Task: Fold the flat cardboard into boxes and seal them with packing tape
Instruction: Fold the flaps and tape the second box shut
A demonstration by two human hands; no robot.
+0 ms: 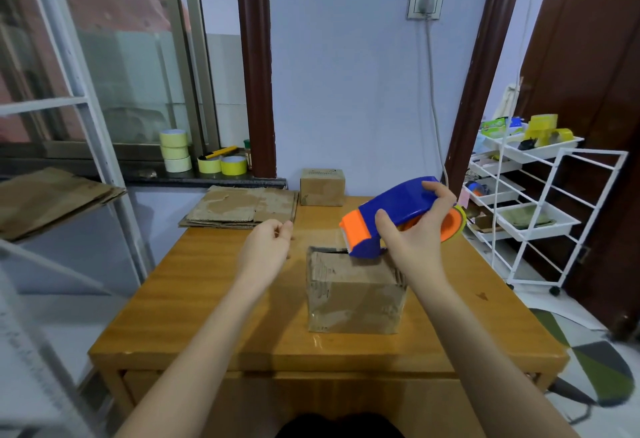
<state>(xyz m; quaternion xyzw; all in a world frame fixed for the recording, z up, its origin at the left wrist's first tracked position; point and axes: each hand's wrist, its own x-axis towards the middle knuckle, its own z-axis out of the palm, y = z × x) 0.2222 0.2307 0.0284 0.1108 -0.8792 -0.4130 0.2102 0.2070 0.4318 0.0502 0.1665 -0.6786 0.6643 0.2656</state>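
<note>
A folded cardboard box (355, 295) stands in the middle of the wooden table (194, 306), its top facing up and clear tape shining on its front. My right hand (412, 233) grips a blue and orange tape dispenser (391, 216), whose nose rests at the far edge of the box top. My left hand (265, 250) hovers to the left of the box with fingers loosely curled, holding nothing. A stack of flat cardboard (242, 207) lies at the table's far left corner. A finished small box (322, 186) sits at the far edge.
Several yellow tape rolls (175, 150) and a yellow utility knife (221, 152) sit on the windowsill at back left. A white wire cart (540, 195) with trays of supplies stands to the right. More cardboard (48, 198) rests on a shelf at left.
</note>
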